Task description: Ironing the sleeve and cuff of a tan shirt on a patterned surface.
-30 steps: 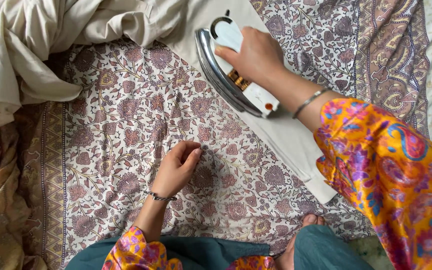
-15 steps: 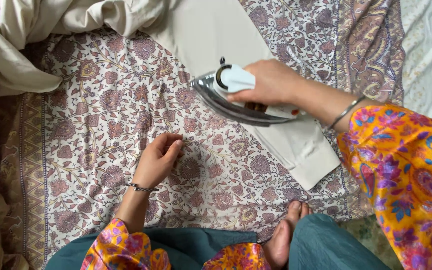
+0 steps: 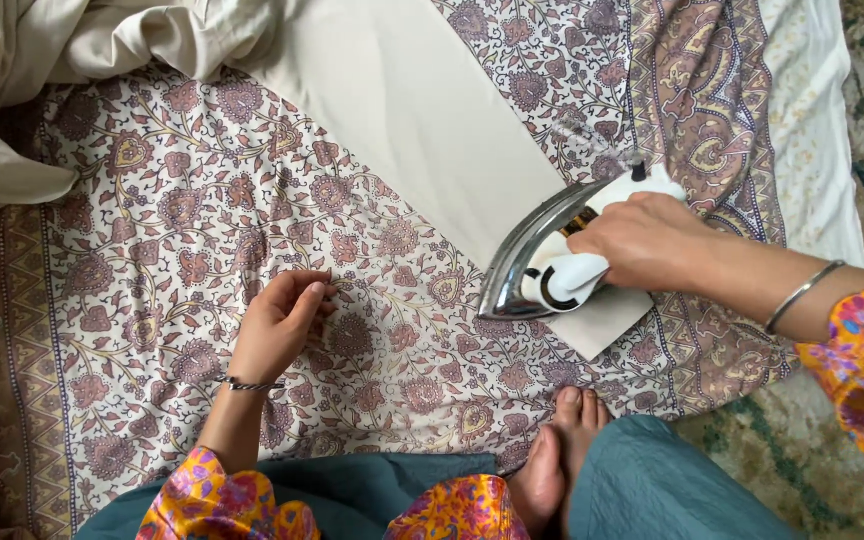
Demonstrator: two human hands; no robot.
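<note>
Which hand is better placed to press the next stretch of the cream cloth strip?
Right, probably. The right hand already grips the iron, which sits on the cream cloth strip. The left hand rests empty on the patterned sheet, away from the strip.

I count one iron (image 3: 552, 260), one cream cloth (image 3: 422, 120) and one flowered sheet (image 3: 152, 230) under it. My two hands are here, left hand (image 3: 277, 325) and right hand (image 3: 647, 240), with one bracelet (image 3: 247, 384), one bangle (image 3: 802, 295) and one bare foot (image 3: 557, 465).
</note>
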